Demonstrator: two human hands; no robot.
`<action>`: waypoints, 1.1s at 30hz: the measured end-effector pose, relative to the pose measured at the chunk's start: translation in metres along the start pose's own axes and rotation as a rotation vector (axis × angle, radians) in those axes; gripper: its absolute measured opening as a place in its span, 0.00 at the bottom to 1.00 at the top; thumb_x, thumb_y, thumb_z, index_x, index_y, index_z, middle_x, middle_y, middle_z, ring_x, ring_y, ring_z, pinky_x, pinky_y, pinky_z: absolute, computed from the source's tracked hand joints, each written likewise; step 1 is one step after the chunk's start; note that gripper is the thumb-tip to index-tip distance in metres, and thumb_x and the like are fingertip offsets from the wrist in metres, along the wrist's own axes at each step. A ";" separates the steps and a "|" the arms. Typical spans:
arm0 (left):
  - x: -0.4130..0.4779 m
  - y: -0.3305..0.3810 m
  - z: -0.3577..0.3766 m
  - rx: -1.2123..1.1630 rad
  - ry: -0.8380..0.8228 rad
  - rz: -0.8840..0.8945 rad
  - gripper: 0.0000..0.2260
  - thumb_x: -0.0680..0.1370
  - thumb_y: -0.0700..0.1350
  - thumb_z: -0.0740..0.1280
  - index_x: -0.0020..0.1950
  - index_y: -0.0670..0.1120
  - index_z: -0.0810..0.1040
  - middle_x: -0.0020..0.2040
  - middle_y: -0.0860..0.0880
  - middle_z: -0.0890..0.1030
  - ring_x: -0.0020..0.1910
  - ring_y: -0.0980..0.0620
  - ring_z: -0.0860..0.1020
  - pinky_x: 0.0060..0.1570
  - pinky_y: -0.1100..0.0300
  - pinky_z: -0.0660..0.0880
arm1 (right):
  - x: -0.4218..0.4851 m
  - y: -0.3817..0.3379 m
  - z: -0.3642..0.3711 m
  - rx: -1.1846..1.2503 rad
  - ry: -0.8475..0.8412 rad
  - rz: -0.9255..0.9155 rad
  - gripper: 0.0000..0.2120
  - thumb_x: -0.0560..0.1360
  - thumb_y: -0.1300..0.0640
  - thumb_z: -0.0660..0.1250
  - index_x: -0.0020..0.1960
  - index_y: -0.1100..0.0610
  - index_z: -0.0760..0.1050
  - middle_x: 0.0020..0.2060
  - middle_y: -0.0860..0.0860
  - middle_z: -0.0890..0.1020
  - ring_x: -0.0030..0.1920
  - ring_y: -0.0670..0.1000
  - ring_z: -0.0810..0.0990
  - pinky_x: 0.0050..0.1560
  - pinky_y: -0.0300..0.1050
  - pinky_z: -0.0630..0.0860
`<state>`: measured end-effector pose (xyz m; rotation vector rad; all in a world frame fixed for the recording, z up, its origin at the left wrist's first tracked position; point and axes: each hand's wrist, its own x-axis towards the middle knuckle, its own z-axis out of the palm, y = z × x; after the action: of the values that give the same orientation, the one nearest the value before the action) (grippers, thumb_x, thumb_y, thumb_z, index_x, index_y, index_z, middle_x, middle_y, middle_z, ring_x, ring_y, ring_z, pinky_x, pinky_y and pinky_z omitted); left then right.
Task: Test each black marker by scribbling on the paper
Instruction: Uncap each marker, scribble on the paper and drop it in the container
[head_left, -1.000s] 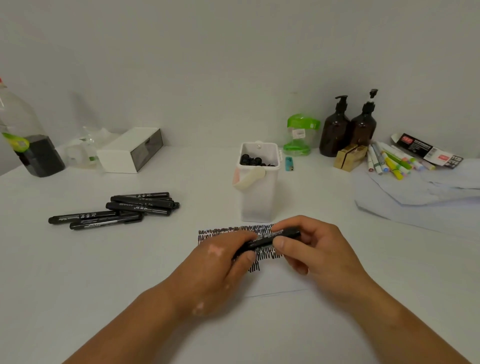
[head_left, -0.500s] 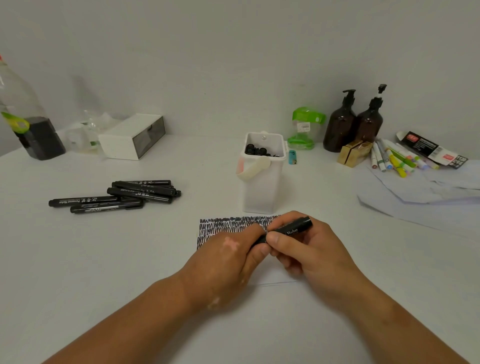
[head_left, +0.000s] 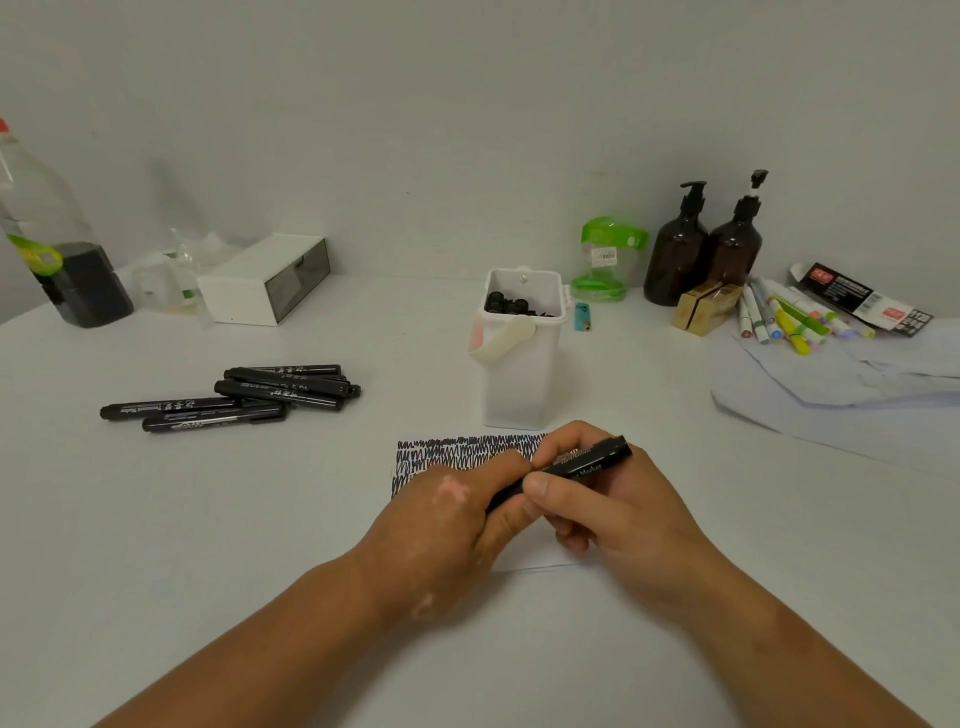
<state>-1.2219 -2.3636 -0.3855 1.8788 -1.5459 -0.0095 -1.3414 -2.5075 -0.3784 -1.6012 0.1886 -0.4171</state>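
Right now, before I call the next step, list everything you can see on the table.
paper: one, white, black scribbles, front centre
held marker: one, black, above the paper
loose markers: about six, black, piled left
tub: one, white, behind the paper, black round pieces inside
pump bottles: two, dark brown, back right
green container: one, left of the bottles
lighter: one, teal, right of the tub
coloured pens: a bunch, back right
white box: one, back left
plastic bottle: one, clear, dark liquid, far left
left grip: curled round the held marker's lower end
right grip: pinching its barrel
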 end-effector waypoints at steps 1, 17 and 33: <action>0.000 0.000 0.001 -0.005 0.003 -0.004 0.09 0.82 0.59 0.57 0.50 0.56 0.71 0.32 0.65 0.73 0.28 0.62 0.69 0.30 0.71 0.60 | 0.000 0.001 0.001 -0.013 0.012 0.011 0.13 0.66 0.48 0.75 0.45 0.54 0.79 0.28 0.54 0.74 0.31 0.54 0.71 0.29 0.45 0.69; -0.002 -0.022 -0.001 0.298 -0.128 -0.228 0.32 0.67 0.74 0.66 0.69 0.65 0.71 0.51 0.58 0.68 0.53 0.57 0.67 0.60 0.57 0.64 | 0.004 0.003 -0.014 -0.003 0.210 0.138 0.08 0.67 0.56 0.69 0.42 0.57 0.85 0.30 0.58 0.83 0.29 0.53 0.80 0.27 0.43 0.75; -0.001 -0.023 -0.002 0.300 -0.230 -0.315 0.31 0.69 0.74 0.65 0.69 0.65 0.70 0.54 0.57 0.68 0.61 0.55 0.66 0.67 0.54 0.62 | 0.007 0.015 -0.008 -0.501 0.215 0.182 0.07 0.64 0.49 0.71 0.42 0.45 0.83 0.31 0.44 0.84 0.30 0.42 0.79 0.33 0.36 0.71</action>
<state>-1.2011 -2.3604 -0.3958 2.4172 -1.4431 -0.1478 -1.3366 -2.5189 -0.3921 -2.0060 0.6381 -0.4197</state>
